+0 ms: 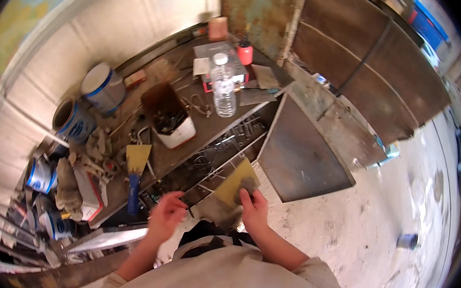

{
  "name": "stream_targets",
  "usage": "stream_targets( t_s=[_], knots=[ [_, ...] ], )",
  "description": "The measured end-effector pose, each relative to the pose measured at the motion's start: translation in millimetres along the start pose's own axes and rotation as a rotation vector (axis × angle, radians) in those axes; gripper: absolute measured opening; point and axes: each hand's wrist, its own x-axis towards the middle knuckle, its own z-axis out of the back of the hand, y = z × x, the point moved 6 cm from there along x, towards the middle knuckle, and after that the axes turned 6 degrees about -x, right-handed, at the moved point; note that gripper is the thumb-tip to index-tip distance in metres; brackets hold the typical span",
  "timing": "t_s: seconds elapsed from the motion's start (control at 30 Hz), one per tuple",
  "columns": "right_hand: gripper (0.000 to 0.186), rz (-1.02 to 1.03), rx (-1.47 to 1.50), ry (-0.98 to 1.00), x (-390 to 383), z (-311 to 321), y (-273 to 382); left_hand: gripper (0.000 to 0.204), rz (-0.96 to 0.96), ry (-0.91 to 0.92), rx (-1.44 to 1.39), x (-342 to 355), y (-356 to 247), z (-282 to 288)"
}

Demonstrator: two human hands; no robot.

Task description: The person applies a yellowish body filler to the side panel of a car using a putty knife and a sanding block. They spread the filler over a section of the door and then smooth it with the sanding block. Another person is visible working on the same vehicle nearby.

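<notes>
My right hand (256,210) grips a yellow sandpaper-like sheet (236,182) with a dark grey smudge, thumb on top. The sheet hangs in front of an open drawer (204,166) full of wrenches and other metal tools. To its left, my left hand (167,215) hovers near the drawer's front, slightly blurred, fingers loosely bent and apart; nothing is plainly seen in it. A scraper (134,182) with a blue handle and yellowish blade lies at the bench edge, just beyond that hand.
On the bench (192,122) stand a clear plastic bottle (223,88), a cut-open container (166,117), a red bottle (245,52) and cans (103,87). Gloves (68,186) and clutter crowd the left. A metal panel (307,157) juts out right of the drawer. A small can (407,241) sits on the floor.
</notes>
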Motion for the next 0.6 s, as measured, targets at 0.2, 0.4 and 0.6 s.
stream_targets(
  t_s=[0.2,0.4,0.6],
  knots=[
    [0.022,-0.096,0.264,0.021,16.3,-47.1,45.8,0.035,0.165,0.041,-0.510,19.4,0.3,-59.1],
    [0.026,-0.239,0.148,0.286,21.3,-64.9,48.0,0.019,0.221,-0.045,-0.587,25.5,11.6,-44.7],
    [0.034,0.183,-0.408,-0.089,151.5,2.0,108.0,0.008,0.080,-0.400,-0.342,-5.7,26.3,-25.7]
  ],
)
